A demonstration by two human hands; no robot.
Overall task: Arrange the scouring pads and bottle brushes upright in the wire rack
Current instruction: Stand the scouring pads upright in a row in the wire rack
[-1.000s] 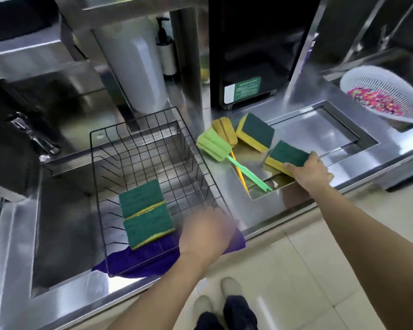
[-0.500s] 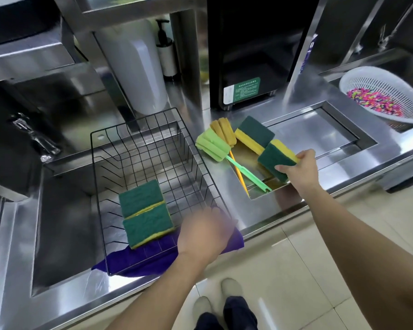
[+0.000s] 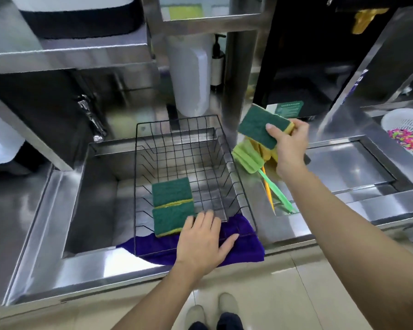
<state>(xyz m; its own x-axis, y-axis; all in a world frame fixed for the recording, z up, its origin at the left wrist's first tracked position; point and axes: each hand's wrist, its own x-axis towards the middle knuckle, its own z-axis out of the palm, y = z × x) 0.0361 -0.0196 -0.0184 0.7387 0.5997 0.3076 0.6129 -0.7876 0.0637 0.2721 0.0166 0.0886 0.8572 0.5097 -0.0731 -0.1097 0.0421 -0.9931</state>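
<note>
A black wire rack (image 3: 177,129) sits in the steel sink on a purple cloth (image 3: 243,248). Two green-and-yellow scouring pads (image 3: 172,206) stand side by side in its near left part. My left hand (image 3: 202,241) rests flat on the rack's front rim, fingers spread. My right hand (image 3: 289,144) holds a third scouring pad (image 3: 258,129) in the air, just right of the rack's far right corner. Below it on the counter lie a green bottle brush (image 3: 248,158) and a yellow bottle brush (image 3: 268,194), their heads partly hidden by my hand.
A white container (image 3: 191,75) and a pump bottle (image 3: 217,60) stand behind the rack. A black appliance (image 3: 303,67) is at the back right. A white colander (image 3: 405,132) with colourful bits sits at the far right, beside a recessed steel tray (image 3: 351,167).
My right hand lifted a scouring pad off the counter and carried it up and left toward the rack. My left hand stayed on the rack's front rim.
</note>
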